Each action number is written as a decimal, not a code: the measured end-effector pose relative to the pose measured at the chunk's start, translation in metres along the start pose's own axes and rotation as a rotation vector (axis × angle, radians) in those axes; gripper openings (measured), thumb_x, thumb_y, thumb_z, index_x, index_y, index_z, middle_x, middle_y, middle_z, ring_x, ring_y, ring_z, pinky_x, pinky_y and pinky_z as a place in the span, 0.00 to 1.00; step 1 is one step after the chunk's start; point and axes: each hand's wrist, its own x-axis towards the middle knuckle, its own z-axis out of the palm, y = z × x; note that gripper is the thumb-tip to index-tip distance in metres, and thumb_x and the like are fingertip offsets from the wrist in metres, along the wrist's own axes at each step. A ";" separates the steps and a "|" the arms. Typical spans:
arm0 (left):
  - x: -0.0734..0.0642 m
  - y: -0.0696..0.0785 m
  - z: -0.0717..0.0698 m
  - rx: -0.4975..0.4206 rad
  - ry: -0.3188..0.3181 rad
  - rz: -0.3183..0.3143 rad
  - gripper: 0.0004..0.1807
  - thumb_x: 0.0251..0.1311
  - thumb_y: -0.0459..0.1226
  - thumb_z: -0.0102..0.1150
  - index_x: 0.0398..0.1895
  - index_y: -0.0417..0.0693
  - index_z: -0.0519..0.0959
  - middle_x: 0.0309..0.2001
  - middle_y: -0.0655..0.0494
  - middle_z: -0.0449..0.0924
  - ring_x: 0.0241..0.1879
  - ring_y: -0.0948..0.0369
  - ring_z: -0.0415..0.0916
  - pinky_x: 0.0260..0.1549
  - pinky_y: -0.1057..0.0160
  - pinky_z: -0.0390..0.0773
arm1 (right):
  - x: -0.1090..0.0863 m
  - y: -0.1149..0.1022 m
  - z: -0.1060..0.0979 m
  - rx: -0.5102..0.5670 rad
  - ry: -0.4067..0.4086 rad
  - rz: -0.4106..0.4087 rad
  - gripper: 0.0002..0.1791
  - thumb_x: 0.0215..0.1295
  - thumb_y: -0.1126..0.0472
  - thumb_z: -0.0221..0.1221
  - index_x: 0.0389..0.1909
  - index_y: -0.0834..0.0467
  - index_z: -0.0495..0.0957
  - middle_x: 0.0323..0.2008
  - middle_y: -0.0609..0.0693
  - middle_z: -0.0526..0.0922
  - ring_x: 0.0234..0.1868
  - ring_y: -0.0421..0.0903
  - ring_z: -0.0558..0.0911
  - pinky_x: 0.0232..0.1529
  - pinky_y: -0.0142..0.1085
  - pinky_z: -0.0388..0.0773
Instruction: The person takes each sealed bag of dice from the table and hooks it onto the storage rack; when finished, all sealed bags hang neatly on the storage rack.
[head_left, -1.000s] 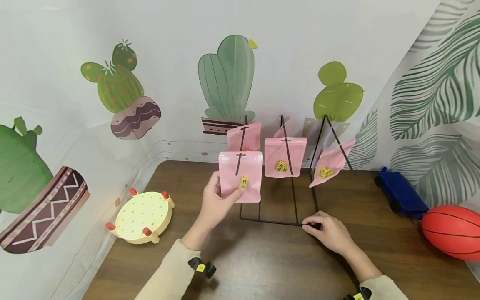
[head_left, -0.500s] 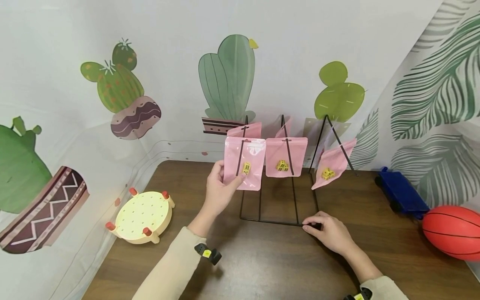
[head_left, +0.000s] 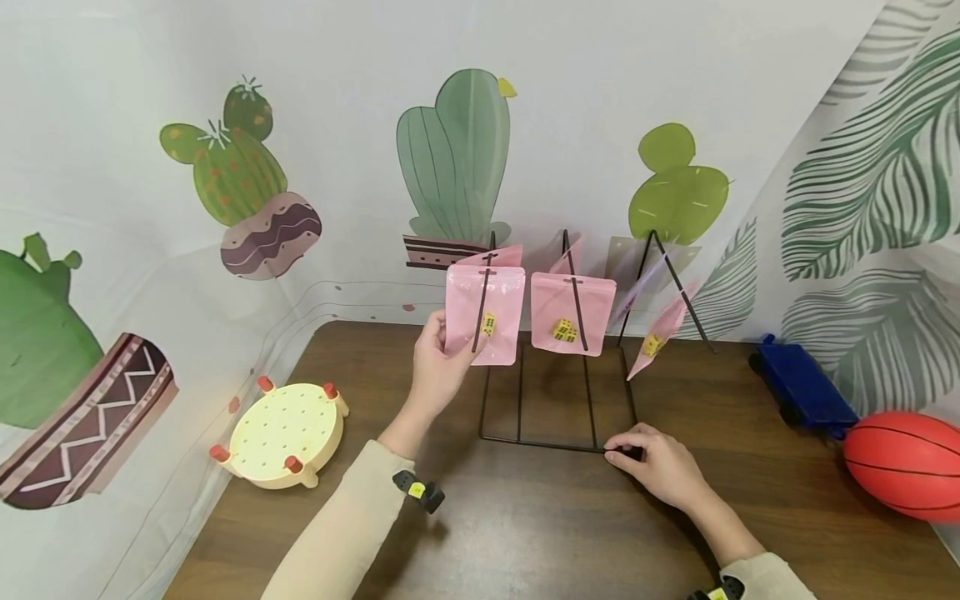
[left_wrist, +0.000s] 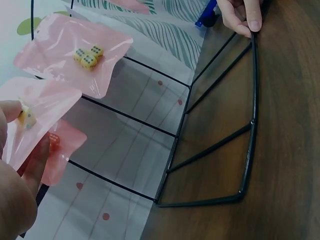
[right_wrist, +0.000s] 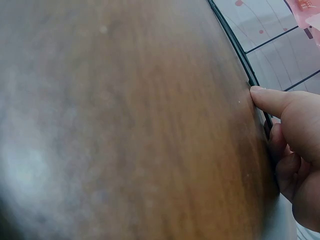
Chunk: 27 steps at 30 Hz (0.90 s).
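My left hand (head_left: 437, 371) pinches the lower left part of a pink zip bag (head_left: 506, 292), thumb in front beside the yellow dice (head_left: 489, 322) inside. This bag hangs at the left prong of a black wire rack (head_left: 555, 446), and the prong shows in front of it. Another pink bag (head_left: 495, 255) is behind it, mostly hidden. From the middle prong hangs a pink bag (head_left: 547, 312) with yellow dice; a further bag (head_left: 667, 323) on the right prong is turned nearly edge-on. My right hand (head_left: 660, 467) holds the rack's front base bar between thumb and fingers.
A round cream pegboard-like piece (head_left: 285, 429) with red-tipped legs lies at the left of the wooden table (head_left: 510, 525). At the right are a blue wheeled toy (head_left: 806, 387) and a red basketball (head_left: 903, 462). A wall cloth with printed cacti stands behind the rack.
My left hand has moved up and away from me, carrying its bag farther back along the left prong. The right-hand bag has swung more edge-on. My right hand stays at the base bar.
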 end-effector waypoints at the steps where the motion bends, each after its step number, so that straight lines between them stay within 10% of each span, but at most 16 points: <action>1: 0.000 -0.006 -0.001 0.005 0.002 0.002 0.21 0.60 0.24 0.70 0.55 0.30 0.73 0.40 0.36 0.84 0.38 0.67 0.82 0.37 0.68 0.82 | 0.000 0.000 0.000 0.001 -0.001 0.002 0.05 0.65 0.49 0.72 0.40 0.36 0.88 0.35 0.32 0.78 0.33 0.34 0.75 0.31 0.35 0.72; 7: 0.003 -0.043 -0.007 0.007 0.001 0.005 0.22 0.61 0.31 0.74 0.55 0.39 0.75 0.37 0.45 0.85 0.35 0.61 0.81 0.33 0.67 0.80 | 0.000 0.001 0.001 0.000 -0.007 0.014 0.04 0.65 0.48 0.71 0.40 0.35 0.88 0.35 0.33 0.78 0.31 0.34 0.74 0.30 0.34 0.71; 20: -0.003 -0.061 -0.012 -0.049 -0.036 -0.014 0.22 0.60 0.20 0.68 0.56 0.31 0.71 0.41 0.35 0.84 0.30 0.63 0.81 0.30 0.68 0.82 | 0.000 0.002 0.002 -0.004 -0.001 0.009 0.05 0.65 0.49 0.72 0.39 0.35 0.88 0.34 0.33 0.77 0.33 0.34 0.75 0.31 0.35 0.72; 27: -0.008 -0.072 -0.020 -0.013 -0.080 -0.019 0.21 0.63 0.23 0.67 0.57 0.29 0.72 0.42 0.32 0.85 0.34 0.42 0.84 0.29 0.65 0.83 | 0.000 0.000 0.001 -0.011 -0.003 0.003 0.05 0.64 0.50 0.72 0.39 0.36 0.88 0.34 0.33 0.78 0.33 0.34 0.76 0.32 0.35 0.72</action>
